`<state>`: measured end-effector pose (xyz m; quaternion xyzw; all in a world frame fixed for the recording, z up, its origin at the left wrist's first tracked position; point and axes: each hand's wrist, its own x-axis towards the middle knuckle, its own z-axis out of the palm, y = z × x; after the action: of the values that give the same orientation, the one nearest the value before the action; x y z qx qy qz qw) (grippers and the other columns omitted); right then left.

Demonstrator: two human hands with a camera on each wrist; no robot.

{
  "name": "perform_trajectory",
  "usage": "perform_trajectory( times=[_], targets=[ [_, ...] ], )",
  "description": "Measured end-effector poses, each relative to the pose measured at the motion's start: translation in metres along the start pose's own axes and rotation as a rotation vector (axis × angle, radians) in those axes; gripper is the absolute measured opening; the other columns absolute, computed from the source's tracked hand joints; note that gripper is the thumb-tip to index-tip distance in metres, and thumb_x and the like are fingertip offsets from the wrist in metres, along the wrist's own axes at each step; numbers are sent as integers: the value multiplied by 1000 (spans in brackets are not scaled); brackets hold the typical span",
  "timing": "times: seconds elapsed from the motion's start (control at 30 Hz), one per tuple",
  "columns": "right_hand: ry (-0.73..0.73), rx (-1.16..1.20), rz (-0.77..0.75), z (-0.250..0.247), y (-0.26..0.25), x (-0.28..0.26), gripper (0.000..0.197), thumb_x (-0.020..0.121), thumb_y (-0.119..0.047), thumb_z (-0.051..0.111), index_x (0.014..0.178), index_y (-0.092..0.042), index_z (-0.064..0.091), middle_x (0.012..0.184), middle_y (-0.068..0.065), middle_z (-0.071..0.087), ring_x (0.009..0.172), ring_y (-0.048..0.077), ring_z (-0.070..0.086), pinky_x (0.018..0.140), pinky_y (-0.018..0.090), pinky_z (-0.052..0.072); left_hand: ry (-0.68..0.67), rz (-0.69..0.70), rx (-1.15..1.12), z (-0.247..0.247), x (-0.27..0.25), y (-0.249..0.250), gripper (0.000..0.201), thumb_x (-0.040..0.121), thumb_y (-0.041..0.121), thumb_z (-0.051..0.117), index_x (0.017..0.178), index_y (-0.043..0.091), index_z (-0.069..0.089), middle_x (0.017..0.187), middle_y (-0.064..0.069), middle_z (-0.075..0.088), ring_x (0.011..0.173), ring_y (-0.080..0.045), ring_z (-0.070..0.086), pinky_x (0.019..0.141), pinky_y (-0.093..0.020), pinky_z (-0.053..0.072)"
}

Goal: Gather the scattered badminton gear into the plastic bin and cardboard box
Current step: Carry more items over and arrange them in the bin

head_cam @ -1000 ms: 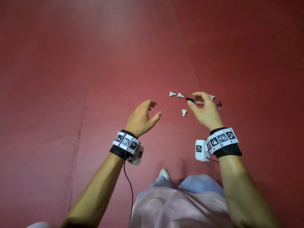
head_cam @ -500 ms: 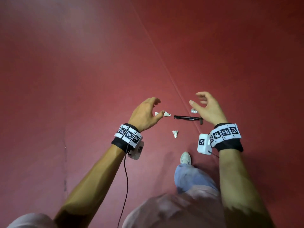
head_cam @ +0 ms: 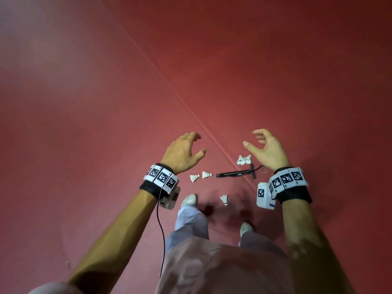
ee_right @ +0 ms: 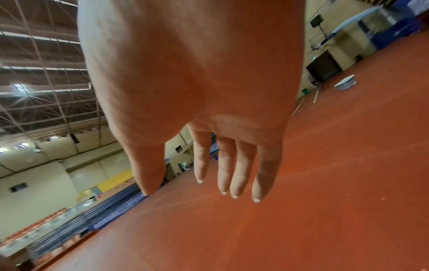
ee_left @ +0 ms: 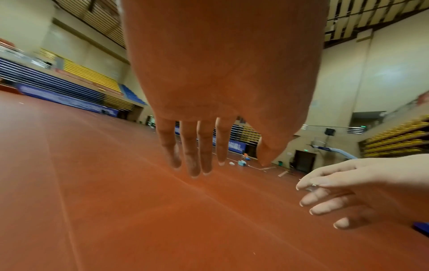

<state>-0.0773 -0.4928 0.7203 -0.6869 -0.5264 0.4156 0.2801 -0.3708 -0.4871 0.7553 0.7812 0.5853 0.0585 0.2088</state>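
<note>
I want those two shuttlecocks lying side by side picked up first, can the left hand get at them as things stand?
Probably yes. The left hand is empty, fingers loose, and the two shuttlecocks lie uncovered on the red floor beside its wrist.

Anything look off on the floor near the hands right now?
Only the expected mess: shuttlecocks lie tipped on the red floor, a pair, one near the feet, a clump beside a black pump-like tool. No bin or box shows nearby.

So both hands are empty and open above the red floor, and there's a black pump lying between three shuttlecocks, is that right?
Nearly. The head view shows five shuttlecocks, not three. The left hand and right hand are empty and open above the red floor, and the black pump lies among the shuttlecocks.
</note>
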Motion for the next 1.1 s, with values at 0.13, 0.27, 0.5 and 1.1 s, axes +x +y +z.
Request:
perform_trajectory(
  times=[0.13,0.27,0.5,1.1],
  targets=[
    [145,-22,88,30,22,17,48,84,-42,79,125,-27,59,130,-2,61,120,16,58,104,38,47,-148,171,30,6,73,-31,55,95,50,59,137,15,52,134,-4,62,119,-20,61,99,-41,52],
    [183,-79,246,62,52,21,56,82,-43,80,129,-28,54,129,0,63,120,21,61,103,40,49,-311,325,120,28,136,-54,57,93,51,59,137,15,51,134,-7,62,119,-27,61,99,-42,52],
    [-26,-142,420,145,126,-5,60,85,-22,82,136,-2,55,129,18,64,117,36,64,99,38,47,-670,401,488,125,188,-130,61,95,50,58,139,9,45,135,-13,59,116,-34,61,101,-46,48],
    [-467,-364,603,421,558,97,43,89,-43,66,132,-40,65,123,3,57,120,25,58,102,28,44,-1041,177,578,543,219,-409,60,96,50,59,152,43,38,167,-5,24,148,-32,33,118,-50,35]
  ],
)
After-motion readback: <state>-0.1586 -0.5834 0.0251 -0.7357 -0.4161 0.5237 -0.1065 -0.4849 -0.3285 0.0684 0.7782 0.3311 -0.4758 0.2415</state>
